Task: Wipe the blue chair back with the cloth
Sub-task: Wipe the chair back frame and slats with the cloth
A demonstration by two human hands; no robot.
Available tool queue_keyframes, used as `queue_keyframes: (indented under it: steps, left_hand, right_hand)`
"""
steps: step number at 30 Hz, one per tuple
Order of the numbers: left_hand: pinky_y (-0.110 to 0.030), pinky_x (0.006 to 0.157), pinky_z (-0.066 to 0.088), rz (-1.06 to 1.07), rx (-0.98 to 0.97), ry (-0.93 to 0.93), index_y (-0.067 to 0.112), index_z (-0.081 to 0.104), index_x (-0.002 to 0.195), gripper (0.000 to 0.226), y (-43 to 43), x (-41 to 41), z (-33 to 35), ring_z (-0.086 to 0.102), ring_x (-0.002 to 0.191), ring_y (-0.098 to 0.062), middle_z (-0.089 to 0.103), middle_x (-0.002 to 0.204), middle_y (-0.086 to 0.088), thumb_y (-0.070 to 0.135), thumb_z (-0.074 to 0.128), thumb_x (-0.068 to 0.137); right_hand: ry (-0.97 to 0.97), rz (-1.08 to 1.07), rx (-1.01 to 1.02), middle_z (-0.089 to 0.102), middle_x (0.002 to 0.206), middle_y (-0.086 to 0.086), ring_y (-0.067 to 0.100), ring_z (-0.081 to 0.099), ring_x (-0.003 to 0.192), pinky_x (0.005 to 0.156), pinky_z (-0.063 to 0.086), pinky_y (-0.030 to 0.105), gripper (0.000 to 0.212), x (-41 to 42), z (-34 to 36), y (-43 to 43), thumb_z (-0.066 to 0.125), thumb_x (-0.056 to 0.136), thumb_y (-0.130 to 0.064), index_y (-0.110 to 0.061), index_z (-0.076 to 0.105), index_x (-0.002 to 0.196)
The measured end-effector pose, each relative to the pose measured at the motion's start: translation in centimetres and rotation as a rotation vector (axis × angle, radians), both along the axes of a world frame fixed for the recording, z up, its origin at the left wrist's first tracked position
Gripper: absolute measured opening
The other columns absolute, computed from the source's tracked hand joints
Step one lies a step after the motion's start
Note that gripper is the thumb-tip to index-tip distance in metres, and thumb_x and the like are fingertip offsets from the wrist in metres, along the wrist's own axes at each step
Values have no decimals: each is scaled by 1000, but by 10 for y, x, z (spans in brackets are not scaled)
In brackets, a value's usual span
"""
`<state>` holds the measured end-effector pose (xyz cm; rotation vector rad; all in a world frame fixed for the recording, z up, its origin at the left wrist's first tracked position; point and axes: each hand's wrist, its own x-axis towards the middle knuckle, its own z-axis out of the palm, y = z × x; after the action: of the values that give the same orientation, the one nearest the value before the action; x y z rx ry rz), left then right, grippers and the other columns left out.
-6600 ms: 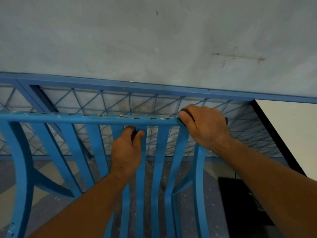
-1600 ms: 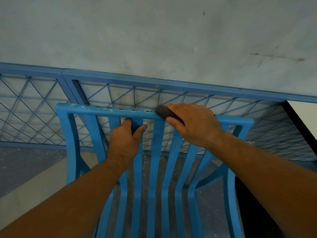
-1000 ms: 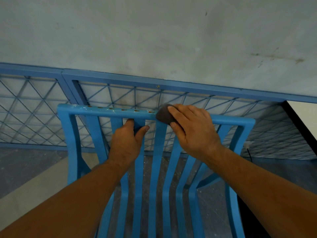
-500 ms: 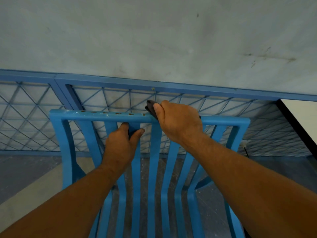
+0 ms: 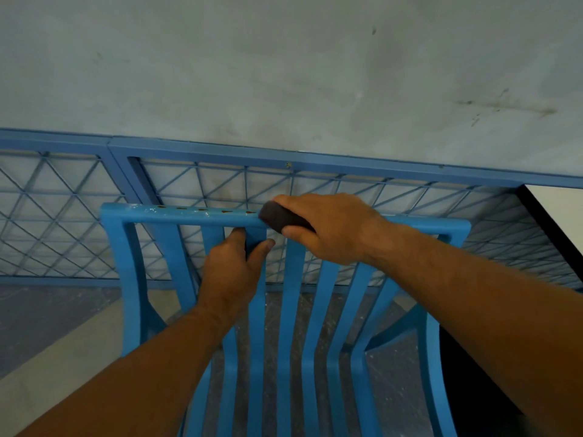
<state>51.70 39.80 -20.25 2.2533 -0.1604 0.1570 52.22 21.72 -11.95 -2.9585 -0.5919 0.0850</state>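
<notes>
Wall (image 5: 284, 74): pale and stained, behind everything.
Mesh railing (image 5: 63, 222): blue, just beyond the chair; knuckles could graze it on a wide stroke.
Blue chair back (image 5: 126, 279): mid-view, slats running from the top rail down toward the person; it may rock or slide under a hard push if the steadying grip loosens.
Top rail (image 5: 189, 217): long axis left to right; brownish spots sit left of the cloth, probably unwiped.
Right hand (image 5: 328, 228): grip closed round the cloth, pressing it onto the rail.
Left hand (image 5: 233, 272): grip clenched round one slat (image 5: 256, 342) just under the rail.
Cloth (image 5: 277, 217): dark wad lying along the rail near its middle; it could slip off the narrow edge.
</notes>
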Motion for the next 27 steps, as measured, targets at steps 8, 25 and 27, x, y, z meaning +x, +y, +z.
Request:
queue_keyframes:
  steps: [8,25,27]
  left_hand:
    - [-9,49,33,-8,16,10,14,57,97,29,1,0,2,52,59,0,54,66,13,42,60,88]
    - [-12,45,30,-22,-20,-1,17,55,89,27,3,2,-3,48,52,-2,48,59,14,43,59,88]
    - [-12,45,29,-27,-17,-1,15,57,92,28,3,2,-4,47,52,0,47,59,15,43,58,89]
  right_hand:
    - [-249,-328,-17,46,69,-8,17,43,59,58,31,33,43,1,-14,28,20,100,-56,-23,45,88]
    - [38,15,-39,59,119,-7,19,60,100,81,49,41,52,9,0,27,31,97,-58,-37,28,145]
    - [42,-51,1,61,91,-7,15,60,77,66,46,36,46,17,0,36,26,95,-65,-33,47,121]
